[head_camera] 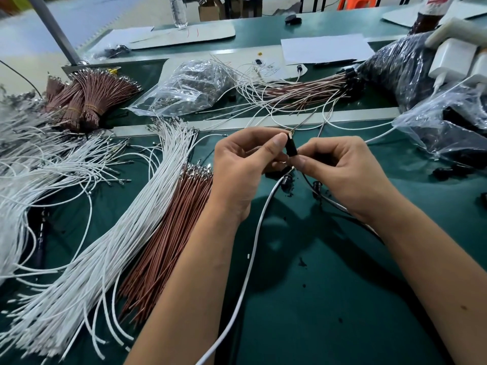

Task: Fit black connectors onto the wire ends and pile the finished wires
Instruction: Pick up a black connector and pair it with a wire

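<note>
**Both hands pinch one connector above the green mat**

Your left hand [243, 164] and right hand [340, 167] meet just above the green bench mat [329, 285], forearms angled in from the lower edge, wrists raised. The small black plastic connector [291, 147] stands nearly upright between them: your left thumb presses its upper end, your right thumb and forefinger close on its lower end, the other fingers curled. Thin wire ends [297, 129] rise from its top. Left of the connector lie the loose bundle of white wires [126, 219] and the brown wire bundle [168, 238]. Beyond it, toward the far side, lies the pile of finished wires with black connectors [316, 88].
</note>
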The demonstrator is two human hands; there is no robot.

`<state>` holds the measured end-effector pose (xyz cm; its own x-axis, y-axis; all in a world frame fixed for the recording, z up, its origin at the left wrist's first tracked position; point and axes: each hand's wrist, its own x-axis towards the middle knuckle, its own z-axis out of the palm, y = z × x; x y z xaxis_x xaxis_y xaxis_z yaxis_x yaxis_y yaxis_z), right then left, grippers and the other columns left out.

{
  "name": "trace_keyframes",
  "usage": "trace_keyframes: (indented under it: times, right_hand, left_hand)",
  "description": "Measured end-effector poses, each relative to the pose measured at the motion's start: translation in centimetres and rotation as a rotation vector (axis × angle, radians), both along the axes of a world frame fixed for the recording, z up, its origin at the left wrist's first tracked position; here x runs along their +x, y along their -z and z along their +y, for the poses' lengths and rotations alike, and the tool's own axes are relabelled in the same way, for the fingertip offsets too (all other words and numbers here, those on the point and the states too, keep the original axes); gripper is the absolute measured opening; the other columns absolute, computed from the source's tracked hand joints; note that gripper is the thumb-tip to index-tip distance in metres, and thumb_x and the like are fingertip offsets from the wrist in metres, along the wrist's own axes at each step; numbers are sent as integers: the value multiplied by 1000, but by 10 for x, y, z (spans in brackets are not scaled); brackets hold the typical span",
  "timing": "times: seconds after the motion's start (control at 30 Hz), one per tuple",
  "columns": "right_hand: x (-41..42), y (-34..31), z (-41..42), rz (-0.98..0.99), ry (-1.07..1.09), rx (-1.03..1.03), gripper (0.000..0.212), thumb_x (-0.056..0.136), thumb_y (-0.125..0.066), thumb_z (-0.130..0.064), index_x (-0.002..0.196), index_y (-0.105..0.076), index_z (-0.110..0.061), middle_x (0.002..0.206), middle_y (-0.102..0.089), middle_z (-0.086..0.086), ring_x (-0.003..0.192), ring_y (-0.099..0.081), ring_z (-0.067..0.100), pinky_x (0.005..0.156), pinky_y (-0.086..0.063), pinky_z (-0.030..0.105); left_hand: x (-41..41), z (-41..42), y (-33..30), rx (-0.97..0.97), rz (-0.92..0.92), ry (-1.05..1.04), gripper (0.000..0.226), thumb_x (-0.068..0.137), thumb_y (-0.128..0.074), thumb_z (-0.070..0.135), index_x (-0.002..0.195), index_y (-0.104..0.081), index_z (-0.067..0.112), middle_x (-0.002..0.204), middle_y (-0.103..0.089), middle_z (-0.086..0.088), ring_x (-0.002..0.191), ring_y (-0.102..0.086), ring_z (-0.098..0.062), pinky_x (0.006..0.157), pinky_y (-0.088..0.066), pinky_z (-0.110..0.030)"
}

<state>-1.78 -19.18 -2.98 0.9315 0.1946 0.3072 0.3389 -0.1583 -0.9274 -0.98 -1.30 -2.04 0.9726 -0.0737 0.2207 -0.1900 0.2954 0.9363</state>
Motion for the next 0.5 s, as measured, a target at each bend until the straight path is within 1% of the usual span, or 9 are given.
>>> trace_keyframes:
  times: [0.07, 0.13, 0.23, 0.37, 0.5]
  right_hand:
    - [0, 1, 0, 2, -8, 10, 5, 88, -80, -29, 91, -82, -25, 85, -78, 5, 78, -65, 13, 75, -50, 32]
    - [0, 1, 0, -4, -16, 21, 4, 87, -81, -28, 90, -82, -25, 85, -79, 1, 77, -67, 9, 74, -51, 24]
    - [1, 0, 0, -21, -25, 24, 3, 88, -80, -26, 88, -82, -27, 82, -78, -4, 75, -66, 7, 72, -50, 20]
    - [1, -2, 1, -115, -4, -62, 16, 93, -75, -14, 89, -79, -29, 76, -71, -16, 70, -59, -3, 68, -44, 12]
    - [-1, -4, 5, -193, 31, -162, 21, 96, -71, -10, 91, -76, -30, 75, -64, -14, 68, -55, 1, 66, -40, 14]
  left_hand:
    - [0, 1, 0, 8, -20, -9, 8, 91, -69, -2, 87, -73, 4, 80, -73, -12, 68, -68, -23, 66, -60, -36]
    - [0, 1, 0, 13, -41, -24, 7, 90, -70, -2, 86, -72, 4, 79, -73, -13, 66, -68, -22, 66, -61, -38]
    - [-1, 0, 0, 18, -57, -31, 7, 90, -70, -1, 86, -72, 5, 77, -73, -10, 65, -68, -20, 65, -61, -38]
    - [0, 0, 0, 2, -45, -33, 8, 90, -70, 0, 86, -71, 7, 76, -72, -7, 63, -67, -18, 64, -61, -36]
    - [0, -1, -1, 7, -24, -36, 10, 91, -70, 2, 85, -70, 10, 75, -71, -6, 61, -66, -17, 59, -58, -30]
